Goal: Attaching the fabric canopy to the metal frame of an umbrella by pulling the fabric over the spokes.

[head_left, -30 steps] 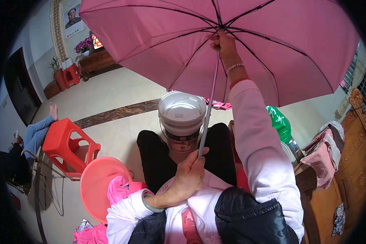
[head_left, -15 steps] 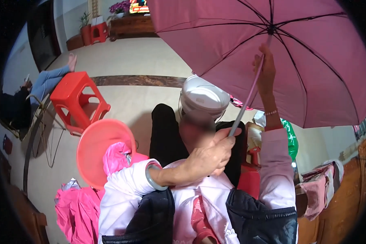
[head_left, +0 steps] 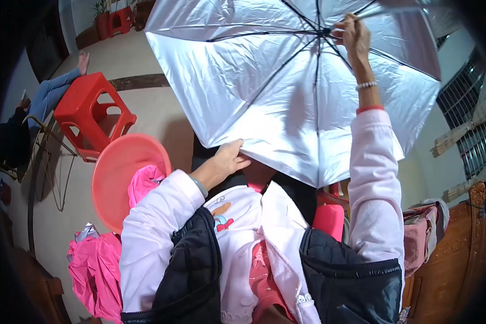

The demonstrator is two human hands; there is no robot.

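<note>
**Open umbrella held at hub and canopy edge**

Head view: An open umbrella (head_left: 286, 92) is seen from its silvery underside, held up in front of the person, above the floor (head_left: 146, 59) and carried by nothing else. It is judged to be light but awkward: the canopy fabric is thin, soft and likely slippery, while the dark ribs are slender and could bend if forced. The firmest places to take hold are judged to be the central hub, where the ribs meet, and the rib tips along the rim.

The right hand (head_left: 355, 33) is raised to the hub, its fingers curled around the point where the ribs converge; how tightly they are pressed cannot be told. The left hand (head_left: 229, 159) is set against the lower edge of the canopy, with the fingers bent onto the fabric rim and the thumb partly hidden beneath it.

A round orange basin (head_left: 119, 178) and a red plastic stool (head_left: 89, 116) are seen on the floor, to the left of the umbrella.
</note>
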